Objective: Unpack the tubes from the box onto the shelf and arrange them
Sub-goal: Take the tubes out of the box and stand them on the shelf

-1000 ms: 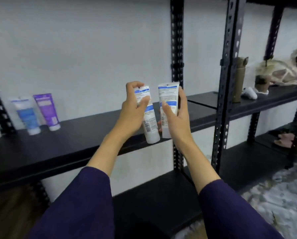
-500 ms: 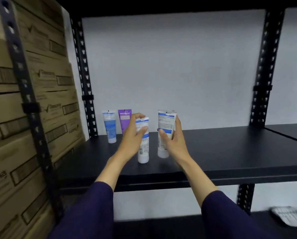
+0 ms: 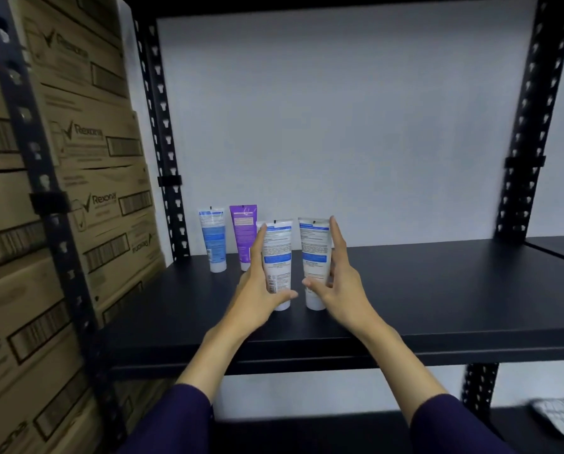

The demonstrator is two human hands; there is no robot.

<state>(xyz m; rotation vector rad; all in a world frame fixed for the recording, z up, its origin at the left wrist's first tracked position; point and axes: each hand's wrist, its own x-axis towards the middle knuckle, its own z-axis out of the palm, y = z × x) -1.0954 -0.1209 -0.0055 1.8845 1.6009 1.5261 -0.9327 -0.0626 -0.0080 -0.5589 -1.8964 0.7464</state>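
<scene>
Four tubes stand cap-down on the black metal shelf (image 3: 437, 290): a blue plastic tube (image 3: 212, 239) and a purple plastic tube (image 3: 243, 234) by the black back-left post (image 3: 166, 178), and two white, blue-labelled tubes further forward from it. The left hand (image 3: 257, 290) cups one white tube (image 3: 277, 257) and the right hand (image 3: 342, 283) cups the other white tube (image 3: 315, 257), both with fingers nearly straight. The source box is out of sight, so I cannot tell how many tubes are left. Stacked brown cardboard cartons (image 3: 77, 191) left of the post stay closed.

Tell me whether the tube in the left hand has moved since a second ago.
Yes. The tube in the left hand hung in the air before the shelf; it now stands cap-down on the board, nearer the purple tube.
</scene>
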